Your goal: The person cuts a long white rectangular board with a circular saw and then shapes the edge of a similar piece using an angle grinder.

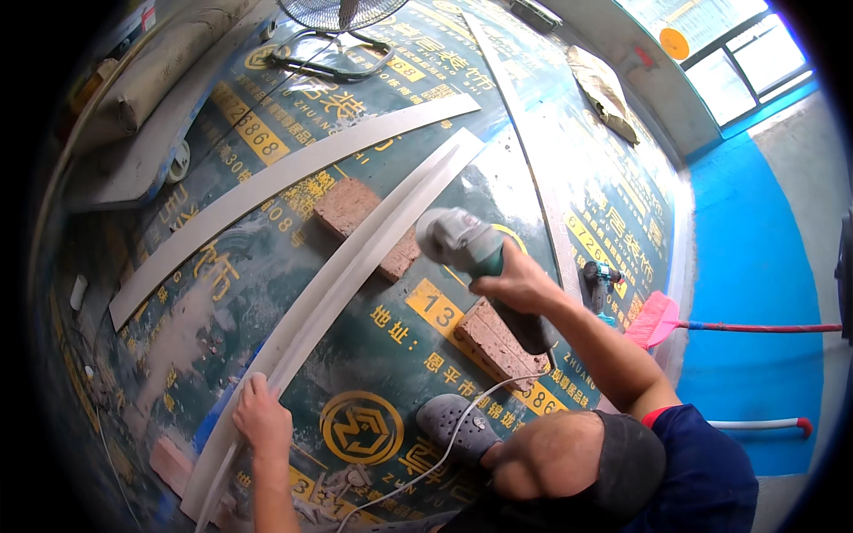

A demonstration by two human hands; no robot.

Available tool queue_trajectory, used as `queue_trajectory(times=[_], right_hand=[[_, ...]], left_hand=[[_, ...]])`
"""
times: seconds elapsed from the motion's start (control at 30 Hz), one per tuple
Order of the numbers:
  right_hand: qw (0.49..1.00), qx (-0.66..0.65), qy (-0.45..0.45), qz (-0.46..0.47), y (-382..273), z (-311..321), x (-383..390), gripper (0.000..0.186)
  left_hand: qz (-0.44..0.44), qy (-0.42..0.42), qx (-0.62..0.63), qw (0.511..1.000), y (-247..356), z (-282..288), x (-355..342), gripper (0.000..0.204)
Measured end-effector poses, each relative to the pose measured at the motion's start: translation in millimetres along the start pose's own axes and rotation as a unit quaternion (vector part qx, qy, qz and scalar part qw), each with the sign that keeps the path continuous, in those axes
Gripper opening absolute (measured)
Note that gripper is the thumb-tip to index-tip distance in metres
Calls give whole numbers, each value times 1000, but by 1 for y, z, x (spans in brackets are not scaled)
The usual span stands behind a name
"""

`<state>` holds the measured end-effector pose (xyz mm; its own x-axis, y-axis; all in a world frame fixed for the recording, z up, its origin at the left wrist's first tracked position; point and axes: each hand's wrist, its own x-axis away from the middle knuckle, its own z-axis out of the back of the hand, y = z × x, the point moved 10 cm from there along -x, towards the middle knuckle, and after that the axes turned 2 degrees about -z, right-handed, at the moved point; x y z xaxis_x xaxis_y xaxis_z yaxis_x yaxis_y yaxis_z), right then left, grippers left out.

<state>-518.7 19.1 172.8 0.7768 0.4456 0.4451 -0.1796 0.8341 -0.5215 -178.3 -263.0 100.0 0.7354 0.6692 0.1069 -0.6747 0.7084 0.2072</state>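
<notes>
In my right hand (518,282) is a corded angle grinder (460,242), its grey head slightly blurred and close to a long pale strip (342,258). I cannot tell whether the grinder touches it. The strip has a raised lengthwise ridge and slants from the lower left to the upper middle, lying across a reddish brick (348,208). My left hand (260,416) grips the strip's edge near its lower end, fingers closed over it. A second brick (498,342) sits below the grinder, beside my grey clog (458,425).
Another flat pale strip (293,178) lies to the left on the printed green floor sheet. A fan (342,12) stands at the far side. A cordless drill (601,274) and a pink broom (656,320) are at right. The white cord (435,457) trails past my foot.
</notes>
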Motion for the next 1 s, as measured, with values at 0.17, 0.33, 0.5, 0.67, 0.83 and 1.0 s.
queue_trajectory(times=[0.17,0.33,0.5,0.67,0.83,1.0], right_hand=[[998,27,-48,28,-8,-23,24,68],[994,58,-76,52,-30,-40,32,59],[981,94,-114,122,-62,-67,32,54],[972,109,-145,150,-78,-82,22,55],[979,108,-132,109,-73,-62,2,57],[990,100,-87,48,-52,-26,-26,60]], left_hand=[[-6,-3,-25,1000,-11,1,13,17],[44,-18,-43,998,-62,5,43,16],[24,6,-32,999,-74,10,49,17],[11,18,-12,1000,-77,7,49,19],[3,35,-11,999,-79,6,53,18],[8,18,-17,1000,-76,4,52,18]])
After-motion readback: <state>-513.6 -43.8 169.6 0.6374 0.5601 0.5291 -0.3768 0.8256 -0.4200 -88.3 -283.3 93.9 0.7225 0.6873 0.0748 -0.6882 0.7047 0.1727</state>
